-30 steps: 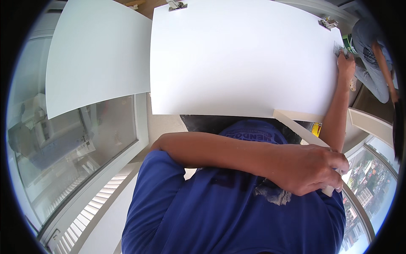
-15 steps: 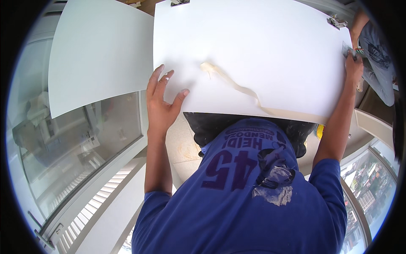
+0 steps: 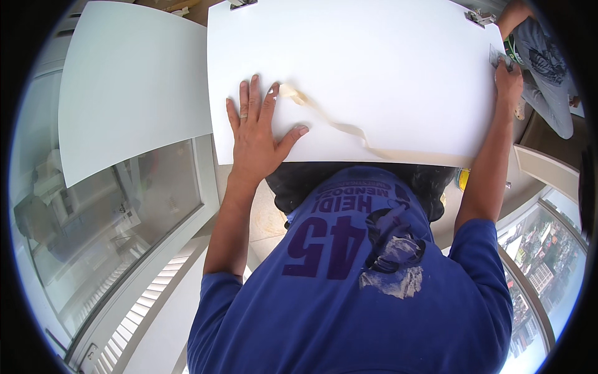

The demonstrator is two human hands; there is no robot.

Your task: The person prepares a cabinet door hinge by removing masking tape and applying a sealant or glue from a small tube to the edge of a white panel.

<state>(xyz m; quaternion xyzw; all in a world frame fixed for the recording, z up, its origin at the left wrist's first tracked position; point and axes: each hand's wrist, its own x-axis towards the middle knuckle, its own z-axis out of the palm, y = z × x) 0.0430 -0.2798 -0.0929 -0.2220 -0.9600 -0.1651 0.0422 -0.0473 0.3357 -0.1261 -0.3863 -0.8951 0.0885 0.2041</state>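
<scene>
A white cabinet door panel (image 3: 386,68) lies in front of me, with two metal hinges (image 3: 479,18) along its far edge. My left hand (image 3: 255,137) rests on its left part, palm down, fingers spread. Next to the index fingertip is the curled loose end of a cream strip of masking tape (image 3: 324,117); the strip's other end runs along the near edge. At the panel's right edge, my right hand (image 3: 509,84) is closed around a scraper with a thin flat blade (image 3: 495,55). The fingers hide its handle.
A second pale panel (image 3: 134,81) stands to the left, above a glass door (image 3: 124,206). At the far right a person in grey trousers (image 3: 548,81) is close to my right hand. A yellow object (image 3: 463,178) sits below the panel's near right edge.
My left hand has come down from the panel's left edge and lies flat further right, beside the tape. My right hand still holds the scraper at the right edge. The view has shifted slightly.
</scene>
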